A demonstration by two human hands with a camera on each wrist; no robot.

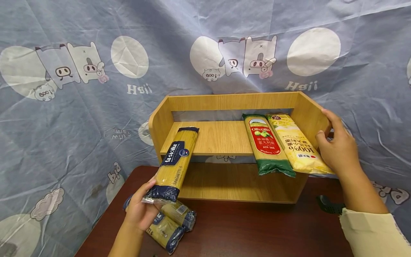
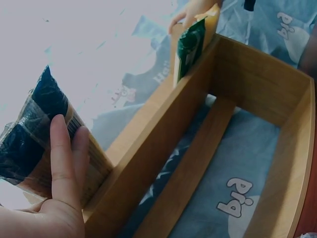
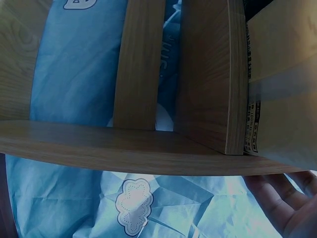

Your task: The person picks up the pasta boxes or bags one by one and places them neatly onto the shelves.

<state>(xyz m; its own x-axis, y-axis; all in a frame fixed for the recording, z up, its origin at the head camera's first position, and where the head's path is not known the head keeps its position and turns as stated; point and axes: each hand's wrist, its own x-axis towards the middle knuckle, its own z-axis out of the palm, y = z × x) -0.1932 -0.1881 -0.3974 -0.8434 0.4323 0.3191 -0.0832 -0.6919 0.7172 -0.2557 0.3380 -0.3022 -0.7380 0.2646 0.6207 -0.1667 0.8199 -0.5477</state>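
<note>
My left hand (image 1: pixel 143 208) holds the lower end of a blue-ended la sicilia spaghetti pack (image 1: pixel 176 162), thumb on one side and fingers underneath. The pack's far end lies over the left part of the upper shelf (image 1: pixel 218 137). In the left wrist view, two fingers (image 2: pixel 63 158) lie along the pack's underside. My right hand (image 1: pixel 341 146) grips the right side panel (image 1: pixel 309 112) of the wooden rack, with the thumb inside and fingers outside. Beside it, a yellow pasta pack (image 1: pixel 297 144) and a green-ended Olivoila pack (image 1: pixel 266 142) lie side by side, jutting past the shelf edge.
More blue-ended spaghetti packs (image 1: pixel 167 232) lie on the dark red table (image 1: pixel 244 228) below my left hand. The rack's lower shelf (image 1: pixel 231 180) sits beneath the upper one. A patterned blue cloth (image 1: pixel 173 46) hangs behind. A black object (image 1: pixel 329 205) is near my right forearm.
</note>
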